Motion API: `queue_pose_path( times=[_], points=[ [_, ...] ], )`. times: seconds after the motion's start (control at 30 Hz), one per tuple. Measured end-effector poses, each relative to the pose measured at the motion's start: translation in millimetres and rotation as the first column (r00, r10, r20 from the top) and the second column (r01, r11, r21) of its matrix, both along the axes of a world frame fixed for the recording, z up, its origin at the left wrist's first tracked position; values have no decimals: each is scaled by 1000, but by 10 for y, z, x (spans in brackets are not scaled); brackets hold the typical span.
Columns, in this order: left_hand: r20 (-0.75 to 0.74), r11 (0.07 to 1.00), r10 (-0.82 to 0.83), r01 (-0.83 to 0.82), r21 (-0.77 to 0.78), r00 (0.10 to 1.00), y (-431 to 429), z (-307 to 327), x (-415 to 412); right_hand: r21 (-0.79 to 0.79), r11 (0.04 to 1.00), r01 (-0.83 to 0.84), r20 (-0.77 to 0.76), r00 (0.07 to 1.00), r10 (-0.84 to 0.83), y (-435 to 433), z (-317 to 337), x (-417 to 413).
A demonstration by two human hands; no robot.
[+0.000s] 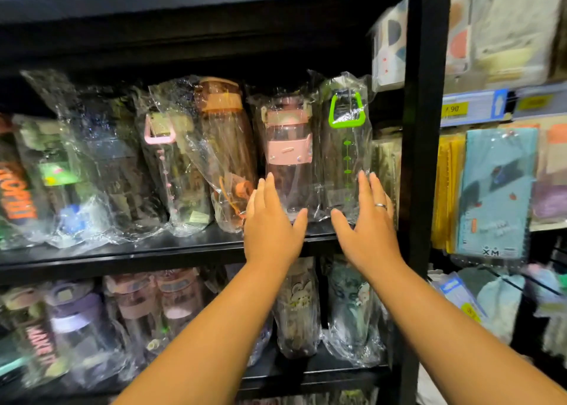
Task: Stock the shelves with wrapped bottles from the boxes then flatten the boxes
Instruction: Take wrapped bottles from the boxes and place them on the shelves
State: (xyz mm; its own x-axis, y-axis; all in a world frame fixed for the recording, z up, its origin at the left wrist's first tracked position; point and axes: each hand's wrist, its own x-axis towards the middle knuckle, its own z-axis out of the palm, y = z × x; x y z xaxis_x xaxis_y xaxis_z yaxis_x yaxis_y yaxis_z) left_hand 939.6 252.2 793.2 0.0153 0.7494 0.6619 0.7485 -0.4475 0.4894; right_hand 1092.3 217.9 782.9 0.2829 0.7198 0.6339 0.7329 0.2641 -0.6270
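I see the left hand and right hand, both released with fingers straight, at the bases of the pink bottle and green bottle. Both bottles stand wrapped and upright at the right end of the shelf. I cannot tell whether the hands touch them.

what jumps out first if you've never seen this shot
The left hand and right hand reach in at centre, open fingers at a wrapped pink bottle and a green-handled bottle standing at the right end of the black shelf. More plastic-wrapped bottles crowd that shelf and the one below.
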Motion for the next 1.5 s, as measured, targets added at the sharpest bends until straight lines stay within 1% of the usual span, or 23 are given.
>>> queue_pose_path(
  times=[0.07, 0.13, 0.2, 0.23, 0.3, 0.43, 0.5, 0.6, 0.7, 0.8, 0.87, 0.9, 0.97, 1.0, 1.03, 1.07, 1.13, 1.2, 1.27, 1.33, 1.37, 1.43, 1.5],
  points=[
    [-82, 995, -29, 36, 90, 996, -182, -225, -119, -27, 1000, 7, 93, 996, -4, -160, -186, -56],
    [-166, 988, -28, 53, 145, 986, -394, -535, -274, 1, 1000, 22, 163, 986, -22, -368, -449, -115],
    [-258, 980, -45, 92, 174, 965, -613, -883, -402, 41, 998, 41, 235, 971, -50, -615, -767, -191],
    [-302, 981, -59, 112, 161, 952, -731, -1071, -448, 27, 999, 43, 271, 961, -48, -750, -957, -237],
    [-363, 987, -92, 134, 90, 927, -974, -1438, -510, -62, 997, 44, 335, 942, -20, -1027, -1354, -320],
    [-448, 977, -209, 171, -125, 869, -1424, -2190, -562, -279, 957, 83, 443, 895, 52, -1584, -2204, -399],
    [-487, 956, -271, 176, -233, 830, -1585, -2569, -595, -391, 916, 88, 449, 887, 106, -1823, -2574, -411],
    [-531, 897, -365, 136, -420, 764, -1789, -3118, -674, -538, 830, 149, 426, 897, 115, -2098, -3058, -427],
    [-504, 827, -465, 153, -541, 728, -1912, -3652, -781, -654, 734, 184, 404, 905, 133, -2284, -3560, -505],
    [-450, 739, -523, 121, -663, 724, -1924, -4203, -886, -777, 603, 179, 284, 955, 82, -2448, -4144, -622],
    [-460, 680, -568, 73, -730, 683, -1868, -4642, -1001, -840, 520, 157, 214, 975, 52, -2520, -4558, -714],
    [-454, 663, -593, 84, -744, 665, -1842, -4872, -1057, -862, 483, 150, 197, 979, 48, -2545, -4779, -761],
    [-390, 655, -594, 142, -742, 704, -1823, -5365, -1180, -908, 394, 145, 169, 985, 26, -2566, -5231, -865],
    [-350, 653, -587, 172, -737, 730, -1804, -5618, -1220, -929, 338, 149, 162, 987, 11, -2549, -5473, -905],
    [-320, 642, -597, 199, -740, 736, -1786, -5849, -1235, -953, 270, 139, 149, 989, 18, -2514, -5722, -948],
    [-307, 621, -610, 199, -759, 731, -1768, -6083, -1237, -971, 207, 124, 132, 991, 30, -2471, -5982, -987],
    [-307, 541, -647, 136, -830, 698, -1747, -6583, -1213, -985, 121, 120, 125, 992, 28, -2389, -6546, -1026],
    [-264, 447, -679, 100, -889, 685, -1773, -7107, -1146, -988, 80, 129, 131, 991, 17, -2327, -7138, -1034],
    [-209, 383, -661, 84, -920, 721, -1820, -7616, -1048, -988, 37, 147, 147, 989, -5, -2297, -7736, -1004],
    [-228, 415, -657, 93, -905, 719, -1889, -8160, -983, -984, -24, 177, 178, 983, -43, -2324, -8293, -912],
    [-213, 400, -664, 100, -911, 717, -1909, -8398, -951, -980, -50, 192, 195, 978, -74, -2338, -8571, -845],
    [-163, 337, -678, 107, -935, 717, -1922, -8876, -875, -975, -96, 202, 214, 965, -151, -2363, -9080, -680],
    [-162, 351, -695, 133, -927, 700, -1947, -9298, -797, -974, -107, 199, 218, 950, -222, -2392, -9560, -509]
  ],
)
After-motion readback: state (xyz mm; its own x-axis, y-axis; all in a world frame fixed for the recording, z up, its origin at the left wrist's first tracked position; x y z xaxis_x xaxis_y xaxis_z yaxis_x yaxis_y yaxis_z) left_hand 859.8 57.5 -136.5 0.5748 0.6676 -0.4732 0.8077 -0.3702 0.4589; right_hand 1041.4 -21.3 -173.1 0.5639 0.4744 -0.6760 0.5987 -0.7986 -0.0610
